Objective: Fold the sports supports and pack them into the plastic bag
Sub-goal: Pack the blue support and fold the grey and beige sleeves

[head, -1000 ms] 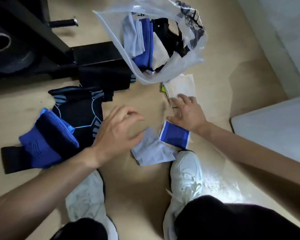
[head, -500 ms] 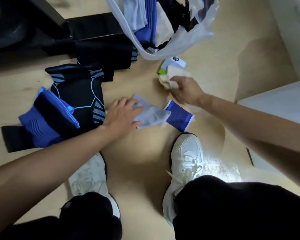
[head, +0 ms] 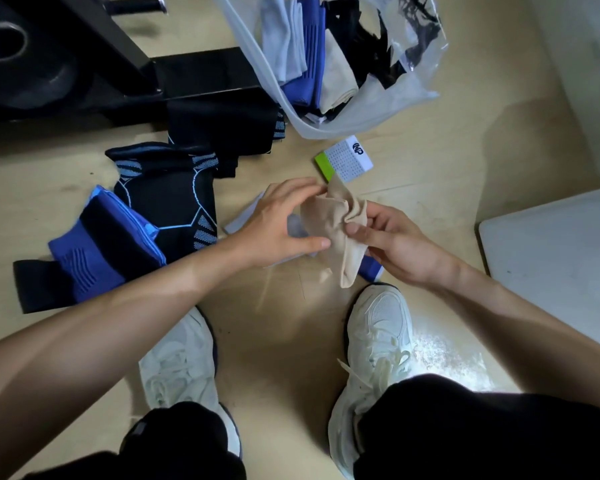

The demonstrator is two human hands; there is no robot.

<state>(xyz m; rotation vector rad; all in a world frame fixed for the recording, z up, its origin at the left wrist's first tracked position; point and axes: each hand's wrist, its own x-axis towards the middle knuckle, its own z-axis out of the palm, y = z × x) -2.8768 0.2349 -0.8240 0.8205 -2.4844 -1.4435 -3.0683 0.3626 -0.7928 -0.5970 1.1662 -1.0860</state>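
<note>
**A:** What is the head camera showing of the two hands?

**B:** Both are working on one beige support. It is hanging in the air, nearer the person than the plastic bag and clear of it. The right hand is pinching the bunched middle of the cloth between thumb and fingertips. The left hand is spanning it wide, with its arched fingers touching the upper edge and its thumb pressing the lower part.

**A:** And how is the bag lying?

**B:** It is lying open on the wooden floor with its mouth facing the person. It is already holding folded pieces in light grey, blue, beige and black, packed side by side.

**A:** What is lying outside the bag?

**B:** Just in front of its mouth, a white card with a green edge is lying flat. Left of the bag, a black support is lying beside the base of a black rack frame. Farther left of the bag and nearer the person, a black knee support with pale blue lines is lying spread out. A folded blue-and-black support is overlapping its left side, and a black band is sticking out beyond that. A light grey support is showing under the left hand. A corner of a blue wristband is peeking out under the right hand. Both of these are lying between the bag and the person's white sneakers.
</note>
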